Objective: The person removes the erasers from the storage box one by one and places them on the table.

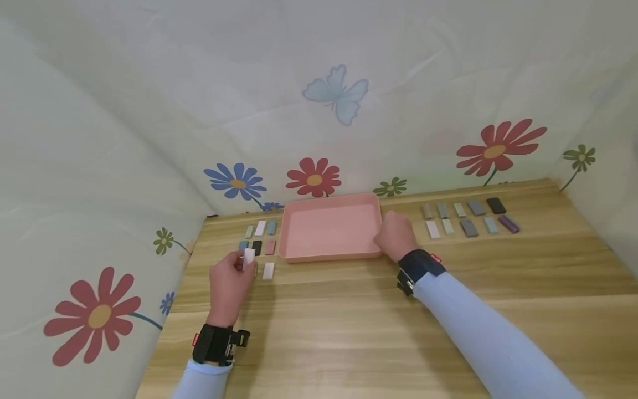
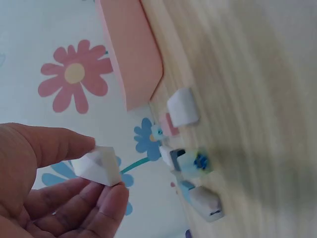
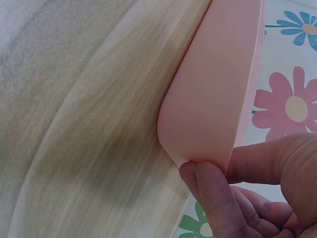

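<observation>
My left hand (image 1: 231, 285) pinches a small white block (image 2: 99, 164) between thumb and fingertips, raised above the table at the left. Close by lie several small blocks, among them a white block (image 1: 268, 270), a pink block (image 1: 269, 247) and a black block (image 1: 256, 247). In the middle stands a shallow pink tray (image 1: 329, 257) with nothing in it. On the tray's right side, my right hand (image 1: 397, 237) grips the wall, thumb at the rim and fingers against the outside, as the right wrist view (image 3: 257, 198) shows.
Right of the tray, two rows of small blocks lie on the wooden table (image 1: 339, 332), including a black block (image 1: 495, 205) and a purple block (image 1: 509, 224). A flower-printed cloth (image 1: 249, 127) rises behind the table and along its sides.
</observation>
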A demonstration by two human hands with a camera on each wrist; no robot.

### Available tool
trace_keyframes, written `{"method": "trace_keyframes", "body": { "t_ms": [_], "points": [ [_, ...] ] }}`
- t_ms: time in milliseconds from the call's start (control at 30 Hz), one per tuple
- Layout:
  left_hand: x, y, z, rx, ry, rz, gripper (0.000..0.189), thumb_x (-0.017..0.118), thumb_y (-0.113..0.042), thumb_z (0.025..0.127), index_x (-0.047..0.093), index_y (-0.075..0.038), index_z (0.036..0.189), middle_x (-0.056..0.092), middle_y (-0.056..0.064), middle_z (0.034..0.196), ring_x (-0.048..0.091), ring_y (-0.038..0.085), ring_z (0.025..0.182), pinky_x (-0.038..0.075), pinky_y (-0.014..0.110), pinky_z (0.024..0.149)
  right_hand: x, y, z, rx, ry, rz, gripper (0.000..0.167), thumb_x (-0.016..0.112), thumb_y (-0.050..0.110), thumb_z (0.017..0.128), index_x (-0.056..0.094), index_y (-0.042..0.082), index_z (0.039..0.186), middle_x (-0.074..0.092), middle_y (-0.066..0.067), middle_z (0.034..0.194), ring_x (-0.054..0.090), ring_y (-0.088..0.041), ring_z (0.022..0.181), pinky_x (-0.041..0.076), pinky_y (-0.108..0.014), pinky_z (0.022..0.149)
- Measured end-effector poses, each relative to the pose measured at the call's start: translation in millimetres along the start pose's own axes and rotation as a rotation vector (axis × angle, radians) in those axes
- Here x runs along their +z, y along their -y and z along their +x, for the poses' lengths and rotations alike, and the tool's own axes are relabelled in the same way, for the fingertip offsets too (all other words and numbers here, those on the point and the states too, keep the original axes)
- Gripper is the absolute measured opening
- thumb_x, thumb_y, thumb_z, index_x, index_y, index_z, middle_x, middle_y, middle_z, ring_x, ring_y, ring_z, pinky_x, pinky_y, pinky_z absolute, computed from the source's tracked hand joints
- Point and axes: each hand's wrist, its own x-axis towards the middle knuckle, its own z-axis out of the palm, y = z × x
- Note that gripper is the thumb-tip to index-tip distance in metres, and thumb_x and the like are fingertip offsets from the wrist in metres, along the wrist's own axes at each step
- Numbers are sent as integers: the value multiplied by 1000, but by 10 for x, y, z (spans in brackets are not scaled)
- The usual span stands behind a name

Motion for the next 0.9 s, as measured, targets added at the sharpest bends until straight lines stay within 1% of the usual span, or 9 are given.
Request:
{"method": "trace_keyframes", "body": {
  "t_ms": [67,167,233,367,500,567,733,900],
  "points": [
    [26,6,-82,-34,29,16,38,70,-27,81,66,-2,110,68,7,84,63,17,74,50,32,63,-10,-12,7,-1,-3,-9,6,64,1,66,60,0,70,60,-12,68,53,-24,60,39,-30,48],
    [81,19,-191,-93,100,33,35,72,-26,78,67,-2,103,67,7,82,61,18,73,49,30,62,-25,-14,7,5,-2,-12,6,64,1,67,60,-1,71,61,-13,69,53,-25,61,40,-30,48],
    [125,33,-241,-128,155,46,33,72,-25,77,68,-2,100,66,7,80,59,17,70,46,28,58,-35,-7,3,11,-1,-12,5,64,1,67,60,-1,70,61,-13,69,54,-25,61,40,-30,48],
    [198,61,-305,-180,232,64,29,74,-24,75,69,-2,93,65,6,77,56,15,64,43,25,52,-34,2,2,5,-7,-11,5,63,1,67,60,-1,69,61,-14,68,54,-26,61,41,-32,50],
    [227,75,-338,-214,261,68,25,75,-23,73,69,-2,86,65,4,73,56,13,59,42,25,49,-5,0,4,-1,-7,-11,5,63,1,66,59,0,69,62,-14,69,55,-26,62,43,-34,52],
    [230,76,-345,-219,266,70,23,75,-23,73,68,-3,83,64,4,70,55,13,57,42,26,48,9,-5,4,-2,-8,-17,5,64,1,66,59,0,69,62,-14,70,55,-26,63,44,-35,53],
    [235,75,-339,-213,276,91,19,75,-22,71,66,-5,73,60,3,63,52,14,52,39,26,46,24,-22,3,3,-16,-24,7,65,2,67,59,0,71,62,-14,70,55,-26,63,43,-34,53],
    [252,82,-318,-204,286,120,19,77,-22,71,67,-6,72,60,3,64,52,14,53,39,26,46,47,-39,20,20,-14,-14,6,65,2,68,60,0,71,61,-12,69,54,-25,62,41,-31,51]
  ]
}}
